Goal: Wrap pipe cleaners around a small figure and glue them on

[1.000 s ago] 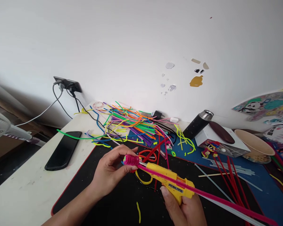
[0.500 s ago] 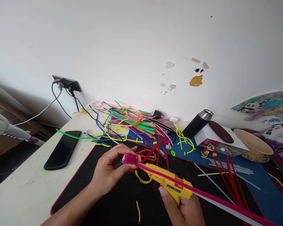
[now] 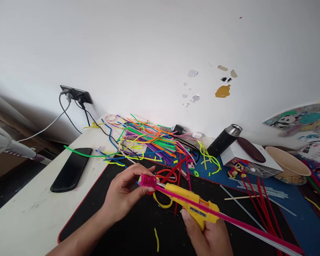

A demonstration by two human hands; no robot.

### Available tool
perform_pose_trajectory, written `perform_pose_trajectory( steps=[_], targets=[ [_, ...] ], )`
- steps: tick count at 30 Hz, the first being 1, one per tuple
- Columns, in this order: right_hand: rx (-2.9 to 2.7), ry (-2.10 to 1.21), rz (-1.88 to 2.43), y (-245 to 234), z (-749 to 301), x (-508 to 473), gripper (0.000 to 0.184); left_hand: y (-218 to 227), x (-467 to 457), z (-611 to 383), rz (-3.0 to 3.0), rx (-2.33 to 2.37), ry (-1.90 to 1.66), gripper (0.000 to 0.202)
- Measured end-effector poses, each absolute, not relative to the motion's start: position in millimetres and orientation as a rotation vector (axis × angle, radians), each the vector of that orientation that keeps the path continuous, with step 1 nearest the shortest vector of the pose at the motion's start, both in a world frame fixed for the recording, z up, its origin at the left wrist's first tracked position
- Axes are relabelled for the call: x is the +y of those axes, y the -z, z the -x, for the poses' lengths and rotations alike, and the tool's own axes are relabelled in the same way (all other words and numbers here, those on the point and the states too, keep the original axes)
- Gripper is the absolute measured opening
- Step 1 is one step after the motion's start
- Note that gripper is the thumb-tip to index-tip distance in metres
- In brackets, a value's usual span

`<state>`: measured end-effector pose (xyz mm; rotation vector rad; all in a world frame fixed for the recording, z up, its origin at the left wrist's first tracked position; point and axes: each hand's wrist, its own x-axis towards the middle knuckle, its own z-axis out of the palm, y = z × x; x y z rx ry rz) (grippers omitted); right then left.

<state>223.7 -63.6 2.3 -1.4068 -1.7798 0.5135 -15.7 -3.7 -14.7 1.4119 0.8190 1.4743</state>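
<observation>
My left hand [image 3: 124, 193] pinches a small pink coil of wound pipe cleaner [image 3: 147, 181] over the black mat [image 3: 138, 227]. A long pink pipe cleaner [image 3: 245, 224] runs from the coil down to the right. My right hand [image 3: 209, 239] grips the handle of a yellow glue gun [image 3: 192, 206], whose nozzle points at the coil and touches or nearly touches it. A clear glue stick sticks out behind the gun.
A heap of coloured pipe cleaners [image 3: 149, 142] lies at the back. A black phone [image 3: 71, 169] rests on the white table at left, cables and a wall socket [image 3: 76, 94] behind. A black flask [image 3: 224, 140], white box [image 3: 249, 158], bowl [image 3: 288, 161] and red pipe cleaners [image 3: 258, 199] sit at right.
Hardly anything differs. The glue gun and coil shifted by a few pixels and both hands keep their hold.
</observation>
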Motion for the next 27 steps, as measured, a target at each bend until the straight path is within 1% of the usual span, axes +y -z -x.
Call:
perform_pose_trajectory(
  steps=[4, 11, 17, 23, 27],
  targets=[
    [-1.769, -0.58, 1.436, -2.4, -223.7, -63.7, 0.05, 13.7, -3.8, 15.4, -1.413, 0.819, -1.479, 0.023],
    [-1.74, -0.594, 1.464, -0.4, -224.3, -64.0, 0.046, 11.8, -3.6, 14.5, -1.405, 0.849, -1.477, 0.019],
    [-1.679, -0.672, 1.456, -2.9, -221.6, -63.8, 0.045, 12.1, -3.3, 13.5, -1.443, 0.855, -1.484, 0.021],
    [-1.685, -0.664, 1.471, 0.4, -224.1, -64.3, 0.043, 11.7, -3.0, 14.9, -1.54, 0.874, -1.48, 0.023],
    [-1.61, -0.746, 1.51, 6.2, -224.1, -68.1, 0.043, 10.4, -0.2, 19.2, -1.605, 0.947, -1.468, 0.018]
  ],
)
